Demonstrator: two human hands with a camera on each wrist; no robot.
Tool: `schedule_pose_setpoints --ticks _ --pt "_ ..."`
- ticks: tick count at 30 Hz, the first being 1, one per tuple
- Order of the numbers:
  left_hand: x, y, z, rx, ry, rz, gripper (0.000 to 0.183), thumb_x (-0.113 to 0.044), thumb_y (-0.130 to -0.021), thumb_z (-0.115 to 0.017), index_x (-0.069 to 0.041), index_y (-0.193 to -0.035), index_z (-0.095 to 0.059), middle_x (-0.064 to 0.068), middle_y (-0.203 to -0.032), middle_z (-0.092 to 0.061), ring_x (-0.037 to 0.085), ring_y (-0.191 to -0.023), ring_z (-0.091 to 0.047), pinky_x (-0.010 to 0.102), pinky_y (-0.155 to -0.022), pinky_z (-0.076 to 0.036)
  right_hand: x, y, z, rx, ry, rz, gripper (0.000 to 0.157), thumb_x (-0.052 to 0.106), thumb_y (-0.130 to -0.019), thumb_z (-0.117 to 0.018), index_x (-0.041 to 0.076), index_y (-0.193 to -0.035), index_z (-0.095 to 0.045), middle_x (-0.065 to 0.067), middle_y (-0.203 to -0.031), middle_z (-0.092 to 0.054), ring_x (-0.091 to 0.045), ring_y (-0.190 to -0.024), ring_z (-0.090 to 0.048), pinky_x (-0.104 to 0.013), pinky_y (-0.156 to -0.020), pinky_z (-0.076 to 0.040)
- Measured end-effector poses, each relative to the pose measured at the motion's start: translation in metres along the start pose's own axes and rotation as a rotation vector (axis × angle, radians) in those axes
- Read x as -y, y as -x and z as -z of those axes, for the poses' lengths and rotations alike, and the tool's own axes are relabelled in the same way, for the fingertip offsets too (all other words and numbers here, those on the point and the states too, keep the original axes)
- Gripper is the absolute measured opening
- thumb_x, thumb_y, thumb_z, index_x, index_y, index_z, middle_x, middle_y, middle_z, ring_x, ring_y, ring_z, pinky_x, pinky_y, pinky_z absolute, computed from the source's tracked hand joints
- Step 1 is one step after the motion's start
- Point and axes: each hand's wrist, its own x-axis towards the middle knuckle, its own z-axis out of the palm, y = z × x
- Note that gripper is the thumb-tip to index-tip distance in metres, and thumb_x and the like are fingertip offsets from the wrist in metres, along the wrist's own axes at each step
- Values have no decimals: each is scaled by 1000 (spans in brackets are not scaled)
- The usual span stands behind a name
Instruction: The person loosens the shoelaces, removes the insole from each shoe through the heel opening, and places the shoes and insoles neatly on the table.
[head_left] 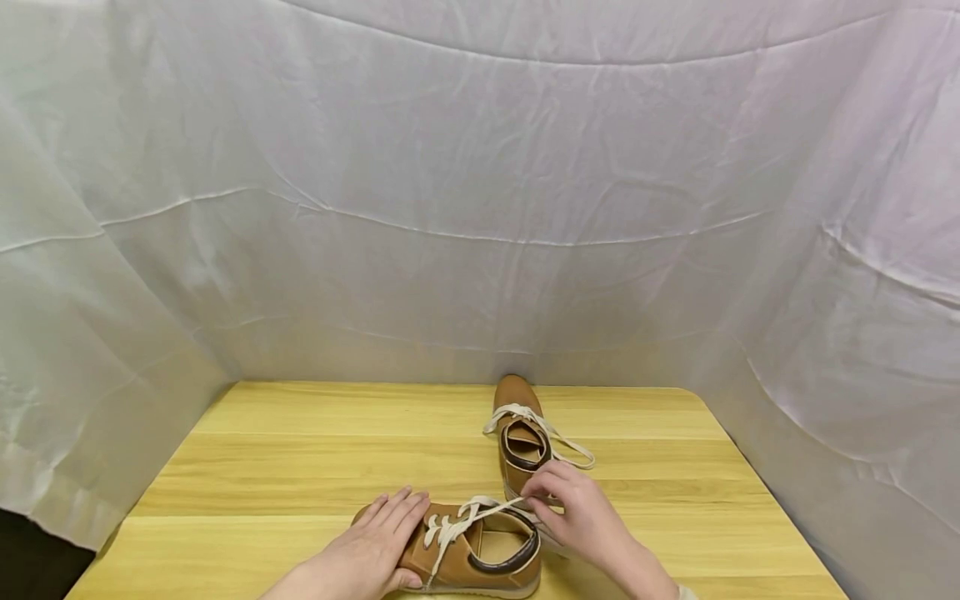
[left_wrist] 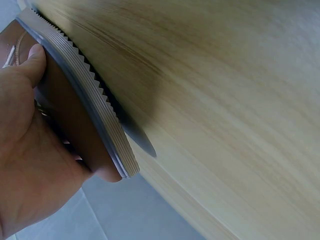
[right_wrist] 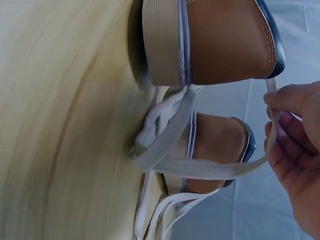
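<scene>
A brown lace-up shoe point(head_left: 465, 575) lies sideways at the table's near edge, toe to the left, dark collar to the right. My left hand point(head_left: 375, 537) holds its toe from above, fingers across the top and thumb against the near side. In the left wrist view this thumb point(left_wrist: 36, 62) rests just above the ridged sole point(left_wrist: 95, 95). Right of the opening, my right hand point(head_left: 573, 508) pinches a cream shoelace point(head_left: 497, 510) between thumb and fingers, drawn taut from the eyelets. In the right wrist view the shoelace point(right_wrist: 200, 169) hangs in a loop below those fingers.
A second brown shoe point(head_left: 516, 392) stands behind, toe toward the back, its loose lace point(head_left: 577, 454) looping right onto the wooden table point(head_left: 300, 458). Pale cloth point(head_left: 480, 292) hangs behind the table and along both sides.
</scene>
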Motion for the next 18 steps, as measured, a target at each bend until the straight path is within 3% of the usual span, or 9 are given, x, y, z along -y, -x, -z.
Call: schedule_pose_setpoints --ticks 11,18 --pt "0 1 1 3 -1 9 95 -69 -96 -46 5 -156 -37 21 -159 -42 41 -145 -41 59 -113 -41 -1 8 1 83 5 -18 34 -7 -71 -87 15 -91 -71 8 -92 -67 -6 -80 -64 -14 -71 -55" --pt "-1 1 1 14 9 10 95 -69 -96 -45 5 -156 -36 21 -159 -41 41 -146 -41 59 -113 -40 3 6 6 108 -104 -59 34 -7 -76 -83 13 -101 -72 7 -100 -68 -9 -86 -66 -21 -75 -58"
